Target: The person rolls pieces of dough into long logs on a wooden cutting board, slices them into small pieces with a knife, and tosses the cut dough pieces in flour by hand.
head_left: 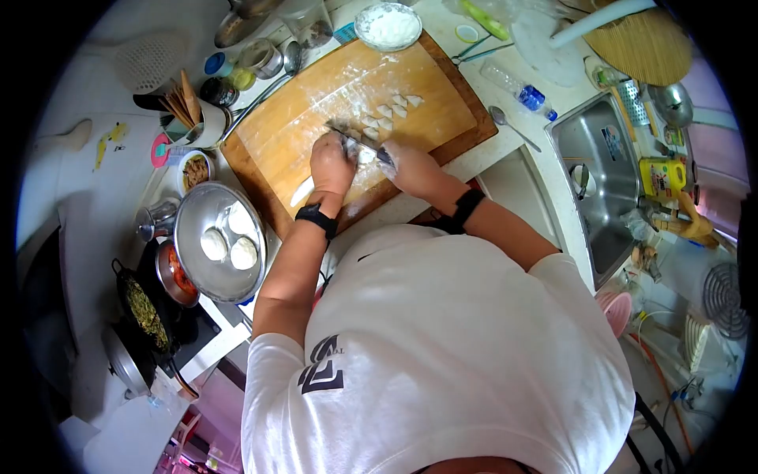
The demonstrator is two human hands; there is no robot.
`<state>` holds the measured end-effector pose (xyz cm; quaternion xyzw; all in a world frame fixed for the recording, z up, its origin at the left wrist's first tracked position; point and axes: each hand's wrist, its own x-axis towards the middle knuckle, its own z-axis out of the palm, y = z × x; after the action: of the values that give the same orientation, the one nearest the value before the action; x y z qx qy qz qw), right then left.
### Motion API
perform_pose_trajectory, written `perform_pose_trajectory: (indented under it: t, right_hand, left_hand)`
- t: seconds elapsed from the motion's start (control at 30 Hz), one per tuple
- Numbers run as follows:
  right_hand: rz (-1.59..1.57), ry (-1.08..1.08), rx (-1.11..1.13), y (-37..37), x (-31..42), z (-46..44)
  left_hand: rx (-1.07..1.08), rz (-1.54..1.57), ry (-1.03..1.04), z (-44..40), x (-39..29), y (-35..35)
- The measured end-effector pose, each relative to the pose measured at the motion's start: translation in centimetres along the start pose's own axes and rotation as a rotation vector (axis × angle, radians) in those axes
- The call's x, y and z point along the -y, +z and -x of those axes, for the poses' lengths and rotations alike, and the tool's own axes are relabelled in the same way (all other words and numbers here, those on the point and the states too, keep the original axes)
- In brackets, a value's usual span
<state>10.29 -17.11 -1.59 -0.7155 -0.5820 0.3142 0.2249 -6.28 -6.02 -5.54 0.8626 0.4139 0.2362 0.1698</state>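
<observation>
My right hand point(405, 169) is closed around the dark handle of a knife point(365, 143) over the floured wooden board point(272, 146). My left hand point(332, 164) has its fingers bent down at the blade's other end, beside white dough point(365, 156); what they hold, if anything, is hidden. Several small cut dough pieces point(384, 111) lie on the board beyond the knife. A longer strip of dough point(302, 192) rests at the board's near left, next to my left wrist.
A metal bowl point(219, 272) with dough balls stands left, beside a pan of chopped greens point(144, 312). A bowl of flour point(388, 27) sits at the board's far edge. Rightward are a spoon point(513, 126), a bottle point(530, 97) and the sink point(608, 189).
</observation>
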Motion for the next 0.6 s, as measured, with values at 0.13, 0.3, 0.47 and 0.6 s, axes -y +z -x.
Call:
perform_pose_trajectory:
  t: [0.13,0.3,0.47,0.6]
  right_hand:
    - [-0.155,-0.088,-0.131,2.5,-1.9,-0.9]
    - [-0.162,-0.130,-0.115,-1.1,1.4,2.5]
    - [-0.057,-0.044,-0.018,0.2,0.4,3.1]
    - [-0.024,0.029,0.029,1.7,0.4,1.1]
  left_hand:
    - [0.058,0.079,-0.133,0.7,-0.9,-1.8]
    - [-0.036,0.114,0.029,1.9,-0.5,-1.8]
    - [-0.023,0.019,0.074,2.3,-0.1,-0.9]
    - [0.026,-0.030,0.093,2.1,0.3,-1.4]
